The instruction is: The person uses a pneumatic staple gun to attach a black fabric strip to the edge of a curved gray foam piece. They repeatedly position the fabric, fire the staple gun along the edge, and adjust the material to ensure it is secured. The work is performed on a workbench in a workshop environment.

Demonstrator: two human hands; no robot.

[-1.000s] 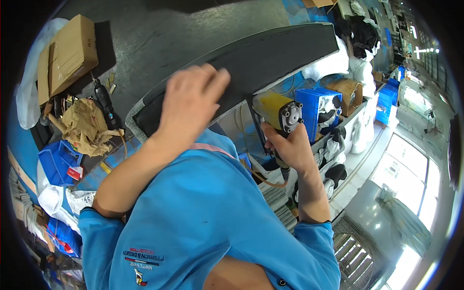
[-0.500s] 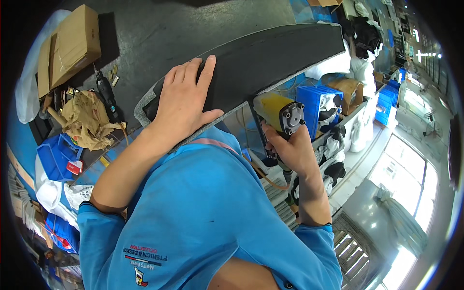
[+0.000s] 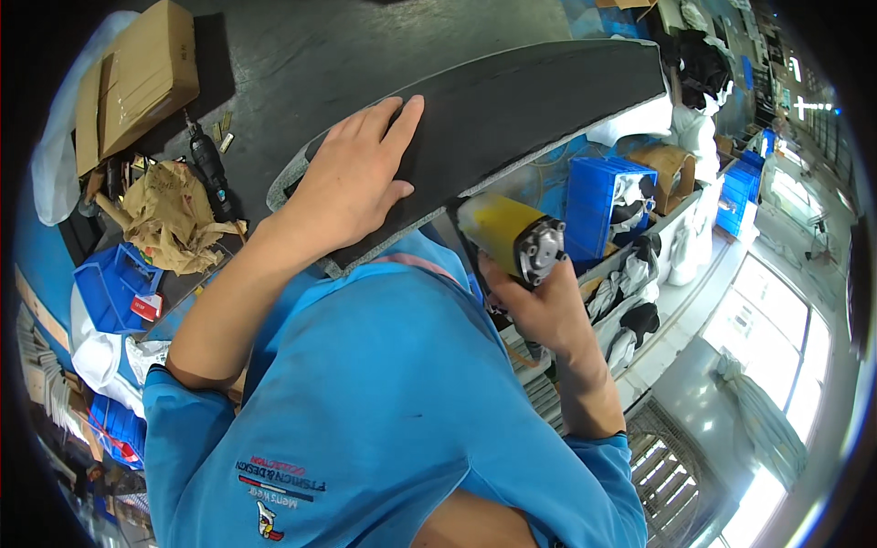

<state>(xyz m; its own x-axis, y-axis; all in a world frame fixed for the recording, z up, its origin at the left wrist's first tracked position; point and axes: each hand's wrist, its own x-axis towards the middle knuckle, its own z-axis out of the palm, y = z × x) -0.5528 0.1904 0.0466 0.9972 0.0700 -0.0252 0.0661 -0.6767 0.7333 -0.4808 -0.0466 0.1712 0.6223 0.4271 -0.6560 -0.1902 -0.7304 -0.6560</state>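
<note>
A long, slightly curved panel, black on its upper face with grey fabric round its edge, lies on the dark table close to my body. My left hand rests flat on its left part, fingers stretched out and thumb apart. In my right hand is a staple gun with a yellow body and a metal end cap, gripped by its handle. Its nose is at the panel's near edge, right of my left hand; whether it touches cannot be made out.
A cardboard box stands at the far left, near a black power screwdriver and crumpled brown paper. A blue bin sits at the left. To the right are another blue bin and a shelf with black-and-white bundles.
The staple gun and my right hand have shifted slightly left and down along the panel's near edge. My left hand has stayed on the panel. The whole view has shifted a little.
</note>
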